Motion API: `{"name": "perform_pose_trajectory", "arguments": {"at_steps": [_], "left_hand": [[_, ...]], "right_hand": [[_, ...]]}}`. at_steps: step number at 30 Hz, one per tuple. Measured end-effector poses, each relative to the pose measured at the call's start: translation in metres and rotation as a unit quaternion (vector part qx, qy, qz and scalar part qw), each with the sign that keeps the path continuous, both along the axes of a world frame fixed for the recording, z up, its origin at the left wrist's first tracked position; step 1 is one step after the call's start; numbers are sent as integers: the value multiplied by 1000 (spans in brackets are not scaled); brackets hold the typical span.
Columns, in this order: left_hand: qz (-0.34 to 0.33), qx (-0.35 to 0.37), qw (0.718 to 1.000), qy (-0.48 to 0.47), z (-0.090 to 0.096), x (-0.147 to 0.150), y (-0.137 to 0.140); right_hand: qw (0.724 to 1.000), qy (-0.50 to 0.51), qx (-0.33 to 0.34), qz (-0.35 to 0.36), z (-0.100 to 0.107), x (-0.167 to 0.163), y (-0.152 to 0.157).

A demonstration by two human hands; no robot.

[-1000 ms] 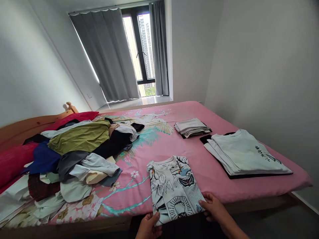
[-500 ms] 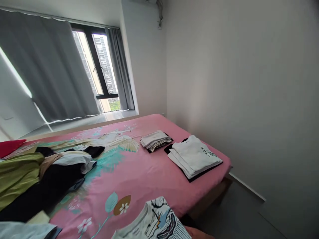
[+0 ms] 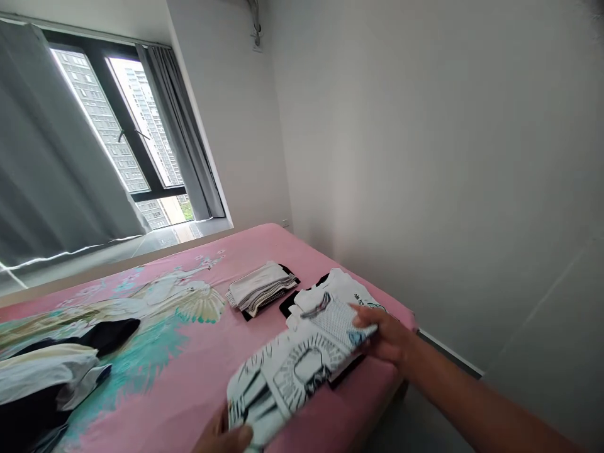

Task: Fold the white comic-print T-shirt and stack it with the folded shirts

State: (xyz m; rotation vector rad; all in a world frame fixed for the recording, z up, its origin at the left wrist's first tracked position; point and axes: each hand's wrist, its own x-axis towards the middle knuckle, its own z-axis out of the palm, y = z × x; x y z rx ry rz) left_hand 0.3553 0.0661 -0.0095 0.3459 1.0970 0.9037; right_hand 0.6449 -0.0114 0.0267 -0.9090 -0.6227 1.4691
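Note:
A folded white T-shirt with a black line print (image 3: 302, 365) is stretched between my two hands above the bed. My left hand (image 3: 221, 435) grips its near left end at the bottom edge of the view. At the far right end, my right hand (image 3: 384, 336) pinches the shirt, thumb below and fingers on top. The shirt partly covers a stack of folded white shirts (image 3: 346, 286) with black cloth at its bottom; whether they touch I cannot tell. Left of that stack sits a smaller pile of folded clothes (image 3: 262, 283).
A pink bed sheet (image 3: 189, 384) with flower and bird patterns covers the bed. Loose unfolded clothes (image 3: 56, 371) lie heaped at the left. A wall (image 3: 425, 157) runs along the right, with a strip of floor beside the bed. Behind are a window (image 3: 127, 126) and grey curtains.
The printed T-shirt has moved from the near edge up and away, over toward the white stack. Both hands have come into clear view holding it. The view has turned right.

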Motion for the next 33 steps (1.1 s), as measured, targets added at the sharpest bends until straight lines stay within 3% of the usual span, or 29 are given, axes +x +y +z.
{"name": "perform_pose_trajectory", "arguments": {"at_steps": [1, 2, 4, 5, 7, 11, 13, 16, 19, 23, 29, 33], "left_hand": [[-107, 81, 991, -1, 14, 17, 10], [-203, 171, 964, 4, 26, 36, 21], [-306, 285, 908, 21, 38, 80, 44], [-317, 302, 898, 33, 35, 102, 54], [-329, 279, 900, 61, 12, 145, 67], [-358, 154, 910, 144, -69, 195, 68], [-352, 121, 914, 162, -100, 202, 63], [-359, 116, 911, 167, -115, 200, 62], [-380, 140, 894, 190, -105, 197, 67], [-358, 177, 899, 178, -93, 196, 66], [-333, 152, 909, 200, -112, 199, 42], [-307, 172, 915, 195, -110, 198, 35]], "right_hand": [[999, -33, 32, 0, 9, 23, 14], [996, -63, 60, -1, 17, 46, 28], [990, -102, 101, -7, 21, 93, 49], [988, -116, 106, -9, 16, 115, 57], [987, -149, 58, -13, -9, 154, 66], [968, -209, -139, -18, -91, 205, 64], [960, -213, -180, -20, -127, 216, 60], [954, -226, -196, -35, -153, 223, 58], [944, -255, -198, -64, -152, 225, 62], [941, -274, -170, -100, -143, 227, 57], [945, -260, -180, -78, -160, 228, 34], [946, -267, -159, -94, -155, 228, 23]]}}
